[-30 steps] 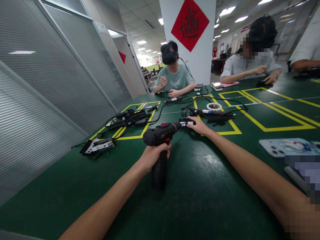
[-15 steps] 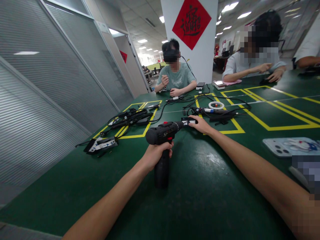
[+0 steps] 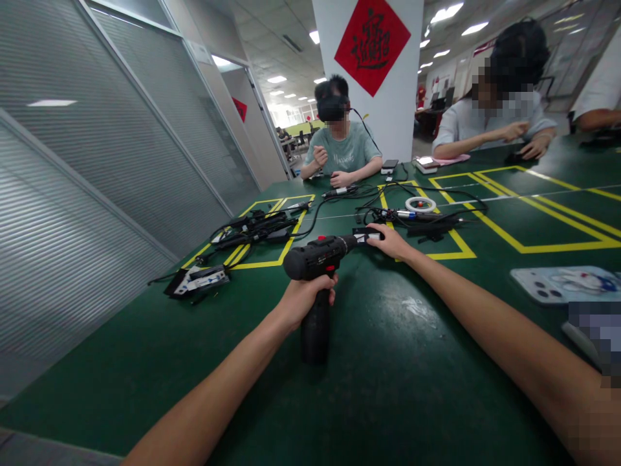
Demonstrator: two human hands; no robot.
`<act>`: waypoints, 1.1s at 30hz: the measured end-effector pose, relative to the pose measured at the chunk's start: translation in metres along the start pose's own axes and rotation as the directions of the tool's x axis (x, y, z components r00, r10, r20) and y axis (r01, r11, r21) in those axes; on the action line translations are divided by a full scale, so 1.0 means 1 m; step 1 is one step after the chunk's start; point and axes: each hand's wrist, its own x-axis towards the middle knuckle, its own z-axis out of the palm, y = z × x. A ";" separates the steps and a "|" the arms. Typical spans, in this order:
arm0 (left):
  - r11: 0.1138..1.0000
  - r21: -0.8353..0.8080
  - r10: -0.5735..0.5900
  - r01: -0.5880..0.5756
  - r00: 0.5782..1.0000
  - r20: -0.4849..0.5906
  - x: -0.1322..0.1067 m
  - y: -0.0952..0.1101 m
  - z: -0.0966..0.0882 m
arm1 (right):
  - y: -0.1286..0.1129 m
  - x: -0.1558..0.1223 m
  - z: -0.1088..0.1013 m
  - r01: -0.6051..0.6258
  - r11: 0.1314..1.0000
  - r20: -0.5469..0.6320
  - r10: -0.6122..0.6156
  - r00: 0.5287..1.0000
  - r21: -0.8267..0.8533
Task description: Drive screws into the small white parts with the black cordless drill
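Note:
My left hand (image 3: 310, 299) is wrapped round the handle of a black cordless drill (image 3: 315, 259) with red buttons. The drill's base is low over the green table, and its chuck points forward and right. In front of the chuck lies a small black box-like part (image 3: 359, 232) with a white label. My right hand (image 3: 387, 242) grips that part from its right side, fingers closed on it. The drill's tip meets or nearly meets the part; I cannot tell whether they touch.
A tangle of black cables and adapters (image 3: 262, 226) lies left. More cables, tools and a white tape roll (image 3: 420, 205) lie beyond my right hand. A phone (image 3: 567, 285) rests right. Black-and-white pieces (image 3: 198, 281) lie near left. Two people sit across the green table (image 3: 388, 375).
Almost nothing differs. Both hands, the drill and the small part keep their places, with only a tiny shift of the whole view.

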 end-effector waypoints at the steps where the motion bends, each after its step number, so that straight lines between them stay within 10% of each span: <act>1: 1.000 0.002 -0.003 0.003 1.000 -0.001 0.000 0.000 0.000 | 0.000 0.000 0.000 0.002 1.000 -0.002 -0.002 1.000 0.001; 33: 1.000 -0.017 -0.012 0.012 1.000 -0.018 -0.002 0.006 0.004 | -0.003 -0.001 -0.001 -0.002 1.000 -0.004 0.002 1.000 -0.003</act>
